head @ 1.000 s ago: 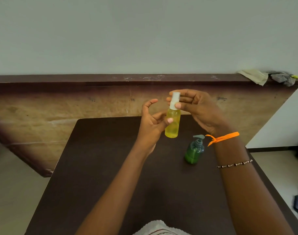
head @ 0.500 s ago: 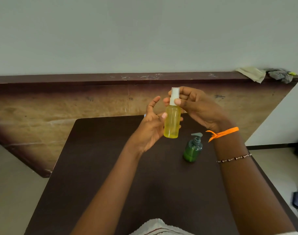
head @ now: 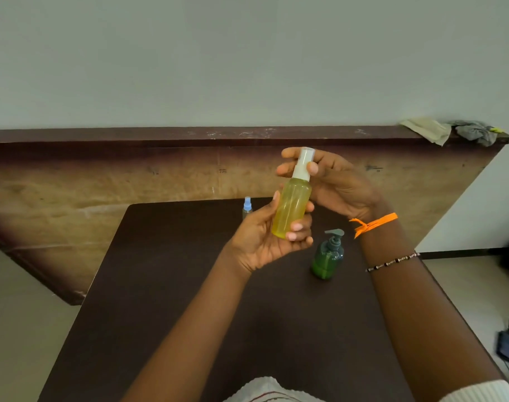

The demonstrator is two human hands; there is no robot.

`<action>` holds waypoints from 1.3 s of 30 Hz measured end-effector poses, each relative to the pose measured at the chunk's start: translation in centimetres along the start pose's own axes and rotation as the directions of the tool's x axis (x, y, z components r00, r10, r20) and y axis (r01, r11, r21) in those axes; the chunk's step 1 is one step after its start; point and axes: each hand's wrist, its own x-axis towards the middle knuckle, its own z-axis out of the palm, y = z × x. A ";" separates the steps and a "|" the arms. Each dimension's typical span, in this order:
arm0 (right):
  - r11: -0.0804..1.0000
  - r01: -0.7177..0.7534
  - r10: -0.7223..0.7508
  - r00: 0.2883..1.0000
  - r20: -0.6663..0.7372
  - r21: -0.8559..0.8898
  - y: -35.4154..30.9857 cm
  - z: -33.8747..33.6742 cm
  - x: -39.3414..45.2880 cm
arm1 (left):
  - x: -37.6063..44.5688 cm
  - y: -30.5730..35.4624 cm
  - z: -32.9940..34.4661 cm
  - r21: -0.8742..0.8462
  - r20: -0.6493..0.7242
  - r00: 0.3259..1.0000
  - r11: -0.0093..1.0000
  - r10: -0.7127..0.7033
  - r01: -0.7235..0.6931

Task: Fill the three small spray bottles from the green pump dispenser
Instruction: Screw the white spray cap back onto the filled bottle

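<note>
A yellow spray bottle (head: 292,208) with a white top is held up above the dark table (head: 172,285). My left hand (head: 264,239) grips its lower body, fingers curled round it. My right hand (head: 331,181) pinches the white spray top between thumb and fingers. The green pump dispenser (head: 327,255) stands upright on the table, below and to the right of the bottle. A small clear spray bottle with a blue top (head: 247,207) stands at the table's far edge, partly hidden behind my left hand. No third spray bottle shows.
A wooden board with a dark ledge (head: 189,134) runs behind the table. Crumpled cloths (head: 450,132) lie on the ledge's right end. A dark device with a cable (head: 508,348) sits on the floor at the right.
My left hand has gone from open beside the yellow bottle to gripping its lower body. The small blue-topped bottle has come into view behind it. My right hand stays on the top.
</note>
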 end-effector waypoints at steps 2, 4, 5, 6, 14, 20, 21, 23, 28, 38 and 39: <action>1.000 0.013 -0.013 1.000 0.009 -0.014 0.8 0.1 0.2 | 0.2 -0.3 0.2 -0.049 0.032 0.999 0.999 0.015 -0.014; 0.999 0.023 -0.022 1.000 -0.022 0.028 1.5 0.2 0.3 | 0.2 -0.6 0.1 -0.061 0.013 0.999 0.998 0.033 -0.032; 0.999 0.018 -0.016 0.999 -0.042 0.047 1.7 0.3 0.2 | 0.1 -0.7 0.1 -0.046 -0.005 0.999 0.998 0.045 -0.045; 0.999 0.012 -0.008 0.998 -0.068 0.053 2.0 0.3 0.1 | 0.0 -0.7 0.0 -0.013 -0.028 0.998 0.998 0.056 -0.056; 0.990 0.027 -0.072 0.943 -0.325 -0.138 2.4 0.8 -1.2 | 0.3 -0.5 -0.2 0.481 -0.315 0.927 0.876 0.201 -0.026; 0.966 -0.042 -0.098 0.853 -0.512 -0.256 3.9 1.1 -0.6 | 1.4 -2.2 -0.5 0.714 -0.399 0.837 0.700 0.375 0.026; 0.963 -0.052 -0.099 0.847 -0.523 -0.265 4.2 1.2 -0.5 | 1.4 -2.4 -0.7 0.738 -0.407 0.824 0.674 0.395 0.041; 0.958 -0.094 -0.070 0.837 -0.542 -0.269 4.9 1.0 -0.3 | 1.4 -2.8 -1.4 0.771 -0.419 0.804 0.633 0.422 0.070; 0.935 -0.191 -0.002 0.838 -0.546 -0.297 6.1 -0.1 0.0 | 1.6 -3.1 -3.6 0.780 -0.476 0.766 0.611 0.432 0.139; 0.723 -0.452 -0.107 0.674 -0.731 -0.523 11.3 -4.3 2.2 | 2.4 -2.9 -8.8 0.644 -0.717 0.601 0.664 0.353 0.379; 0.708 -0.466 -0.122 0.660 -0.741 -0.531 11.9 -4.7 2.6 | 2.3 -2.9 -9.3 0.627 -0.737 0.580 0.672 0.347 0.395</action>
